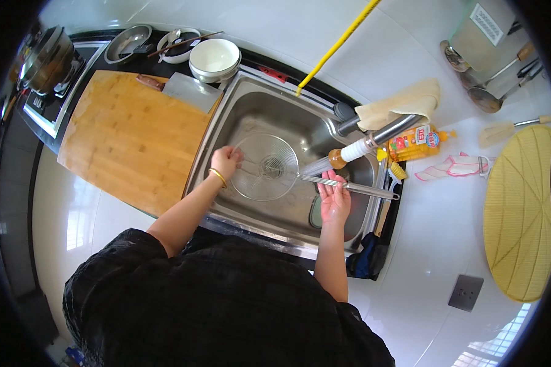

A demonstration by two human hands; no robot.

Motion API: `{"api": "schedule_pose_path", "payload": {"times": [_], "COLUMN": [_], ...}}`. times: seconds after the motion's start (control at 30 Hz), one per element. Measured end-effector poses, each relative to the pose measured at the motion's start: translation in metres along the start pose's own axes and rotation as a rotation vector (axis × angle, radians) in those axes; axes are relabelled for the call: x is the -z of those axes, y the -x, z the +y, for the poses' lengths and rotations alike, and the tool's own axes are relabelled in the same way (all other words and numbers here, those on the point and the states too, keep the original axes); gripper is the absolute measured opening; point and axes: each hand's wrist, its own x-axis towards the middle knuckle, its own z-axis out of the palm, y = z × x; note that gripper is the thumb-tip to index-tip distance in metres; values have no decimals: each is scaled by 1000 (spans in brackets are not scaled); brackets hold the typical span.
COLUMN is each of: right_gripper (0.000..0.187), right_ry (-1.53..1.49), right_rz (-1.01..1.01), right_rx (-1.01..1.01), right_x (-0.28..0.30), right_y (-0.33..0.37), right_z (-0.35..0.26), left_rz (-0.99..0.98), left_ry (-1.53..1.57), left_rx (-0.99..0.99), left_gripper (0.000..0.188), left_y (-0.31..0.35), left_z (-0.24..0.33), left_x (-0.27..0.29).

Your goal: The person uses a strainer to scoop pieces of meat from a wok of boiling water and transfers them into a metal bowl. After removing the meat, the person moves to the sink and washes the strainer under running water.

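Observation:
A round wire-mesh skimmer [251,183] with a long metal handle is held level over the steel sink [275,229]. My left hand [226,161], with a gold bangle at its wrist, has its fingers curled at the left rim of the mesh. Palm up, my right hand [335,205] supports the handle, which lies across its fingers. Water streams from the faucet [355,148] down to where mesh and handle meet. Through the mesh the sink drain partly shows.
Left of the sink lies a wooden cutting board [128,140] with a cleaver [191,92]. White bowls [214,56] and a pan [127,44] stand behind it. A detergent bottle [417,142], a brush [398,171] and a cloth [404,107] are near the faucet.

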Motion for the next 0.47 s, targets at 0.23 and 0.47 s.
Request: {"api": "schedule_pose_path", "payload": {"times": [0.23, 0.47], "right_gripper": [10, 18], "right_ry": [281, 731], "right_rz": [148, -165], "right_rx": [201, 64], "right_x": [-12, 25], "right_y": [19, 6], "right_z": [-63, -53], "left_rz": [-221, -779], "left_ry": [-128, -398], "left_rx": [513, 658], "left_gripper": [16, 11], "left_y": [2, -13], "left_z": [-3, -12], "left_x": [-76, -113]}}
